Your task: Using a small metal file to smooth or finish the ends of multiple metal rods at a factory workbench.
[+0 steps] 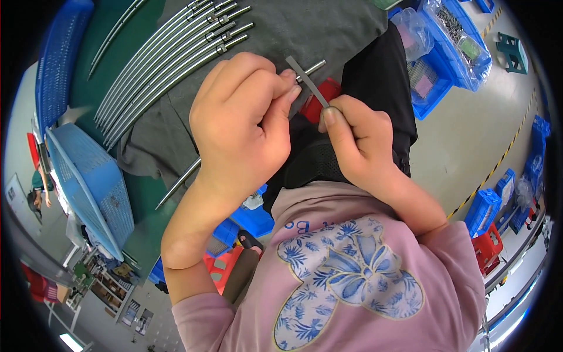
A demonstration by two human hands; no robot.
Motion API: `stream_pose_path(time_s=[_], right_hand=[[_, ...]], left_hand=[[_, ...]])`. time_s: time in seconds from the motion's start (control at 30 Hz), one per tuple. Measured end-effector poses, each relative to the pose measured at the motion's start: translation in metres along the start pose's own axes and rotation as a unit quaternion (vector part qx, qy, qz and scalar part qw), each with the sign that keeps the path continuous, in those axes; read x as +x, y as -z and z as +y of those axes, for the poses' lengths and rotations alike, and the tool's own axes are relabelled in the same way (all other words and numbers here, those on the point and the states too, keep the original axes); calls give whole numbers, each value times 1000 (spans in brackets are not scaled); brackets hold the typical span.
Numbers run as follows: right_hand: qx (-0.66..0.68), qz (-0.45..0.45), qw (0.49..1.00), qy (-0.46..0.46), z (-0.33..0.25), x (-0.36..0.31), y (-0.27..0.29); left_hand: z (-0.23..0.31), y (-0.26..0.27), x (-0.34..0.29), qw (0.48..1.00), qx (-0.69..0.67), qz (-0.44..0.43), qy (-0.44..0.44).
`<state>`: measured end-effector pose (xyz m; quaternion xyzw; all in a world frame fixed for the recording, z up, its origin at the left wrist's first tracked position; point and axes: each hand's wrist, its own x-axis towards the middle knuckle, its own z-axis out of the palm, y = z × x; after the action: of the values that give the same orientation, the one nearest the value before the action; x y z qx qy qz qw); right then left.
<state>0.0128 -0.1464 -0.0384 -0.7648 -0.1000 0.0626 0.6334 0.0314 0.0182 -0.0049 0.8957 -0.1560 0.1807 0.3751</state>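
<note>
My left hand [240,117] is closed around a slim, shiny metal rod [179,183]. The rod runs slantwise beneath my wrist, and its collared tip emerges past my thumb and fingertips. My right hand [359,138] pinches one end of a narrow, flat grey strip [309,85] that looks like a file. The strip crosses the rod close to its tip and seems to lie against it; firm contact cannot be made out. Several similar metal rods [158,73] with collared ends lie side by side on dark grey cloth [311,29] to the left.
Blue perforated baskets [94,182] stand at the far left by the green table surface [143,193]. At the upper right are blue bins [437,88] with bagged parts. A green stool [512,53] and a red stool [487,249] stand on the floor to the right.
</note>
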Motion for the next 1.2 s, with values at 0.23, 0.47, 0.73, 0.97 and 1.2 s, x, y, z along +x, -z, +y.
stream_pose_path(time_s=[0.23,0.47,0.73,0.97,1.2], right_hand=[[0,9,1000,-2,0,3,-3],[4,10,1000,23,0,9,-5],[-10,3,1000,25,4,1,-3],[27,-69,996,42,29,-36,27],[85,-12,996,32,5,-25,22]], left_hand=[[-1,-1,-1,1000,0,0,-7],[-2,0,0,1000,9,1,-15],[-1,1,1,1000,8,-7,-10],[3,4,1,1000,22,-10,-8],[5,4,0,999,-3,-5,52]])
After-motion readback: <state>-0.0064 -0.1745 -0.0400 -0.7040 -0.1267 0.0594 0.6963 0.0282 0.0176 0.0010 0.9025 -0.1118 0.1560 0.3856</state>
